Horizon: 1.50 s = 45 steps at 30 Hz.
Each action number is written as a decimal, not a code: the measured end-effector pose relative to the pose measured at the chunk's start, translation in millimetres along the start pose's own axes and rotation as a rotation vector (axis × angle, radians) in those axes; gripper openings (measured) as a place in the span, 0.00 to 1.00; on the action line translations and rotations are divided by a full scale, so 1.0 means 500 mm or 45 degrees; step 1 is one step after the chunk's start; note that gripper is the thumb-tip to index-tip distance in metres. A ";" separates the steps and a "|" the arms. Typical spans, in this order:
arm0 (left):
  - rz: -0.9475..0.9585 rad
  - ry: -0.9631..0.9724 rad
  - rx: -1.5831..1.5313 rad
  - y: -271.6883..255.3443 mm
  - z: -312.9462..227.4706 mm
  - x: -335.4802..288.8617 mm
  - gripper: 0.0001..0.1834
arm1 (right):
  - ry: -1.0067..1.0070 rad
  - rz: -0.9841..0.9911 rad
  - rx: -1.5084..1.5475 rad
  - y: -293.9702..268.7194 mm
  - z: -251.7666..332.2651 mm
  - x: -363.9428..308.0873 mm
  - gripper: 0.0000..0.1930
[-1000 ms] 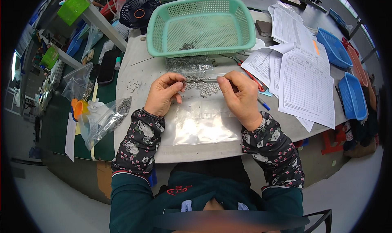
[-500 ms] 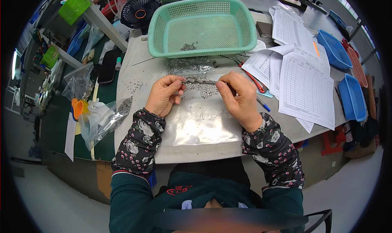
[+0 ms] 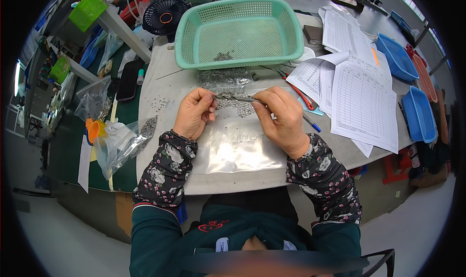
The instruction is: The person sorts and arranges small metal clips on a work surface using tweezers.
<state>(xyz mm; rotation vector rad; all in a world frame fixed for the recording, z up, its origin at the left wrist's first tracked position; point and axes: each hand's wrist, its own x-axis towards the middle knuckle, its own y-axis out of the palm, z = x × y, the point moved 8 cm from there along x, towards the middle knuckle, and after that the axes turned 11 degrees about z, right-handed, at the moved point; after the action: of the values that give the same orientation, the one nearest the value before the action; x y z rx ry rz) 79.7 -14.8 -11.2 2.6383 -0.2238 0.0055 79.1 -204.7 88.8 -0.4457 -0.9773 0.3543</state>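
My right hand (image 3: pixel 283 119) grips a slim grey metal tool (image 3: pixel 250 99) that looks like tweezers, held nearly level and pointing left. My left hand (image 3: pixel 195 113) is closed in a pinch at the tool's far-left end; what sits between its fingertips is too small to make out. Below and behind the tool, many tiny metal pieces (image 3: pixel 244 109) lie strewn on a clear plastic sheet or bag (image 3: pixel 233 151). A clear bag of small grey parts (image 3: pixel 223 76) lies just beyond my hands.
A green perforated basket (image 3: pixel 238 61) stands at the back with a few small parts inside. Printed sheets (image 3: pixel 364 102), red-handled pliers (image 3: pixel 302 96) and a blue-ended pen (image 3: pixel 313 123) lie right. Leftward are a bag of parts (image 3: pixel 128 143), a phone (image 3: pixel 129 80) and a fan (image 3: pixel 166 17).
The tool's right end has tilted slightly down, and my right hand has shifted a little left with it. My left hand stays almost in place, still pinched.
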 end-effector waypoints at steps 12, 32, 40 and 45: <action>0.029 0.282 0.346 0.022 -0.037 0.001 0.07 | 0.118 -0.018 0.065 -0.016 -0.015 -0.004 0.05; -0.012 0.117 0.157 0.024 -0.020 0.010 0.08 | 0.211 -0.060 0.057 -0.023 -0.037 -0.004 0.07; -0.030 0.067 0.152 0.010 -0.009 0.015 0.05 | 0.175 -0.033 0.029 -0.024 -0.031 0.000 0.05; -0.045 0.061 0.088 0.006 -0.005 0.016 0.05 | 0.128 -0.021 0.025 -0.021 -0.027 0.001 0.05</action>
<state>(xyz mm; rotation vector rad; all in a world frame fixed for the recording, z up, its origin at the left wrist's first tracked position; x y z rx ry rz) 87.2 -17.4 -7.5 2.7067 -0.1638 0.0658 91.8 -216.4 87.9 -0.4335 -0.8790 0.3234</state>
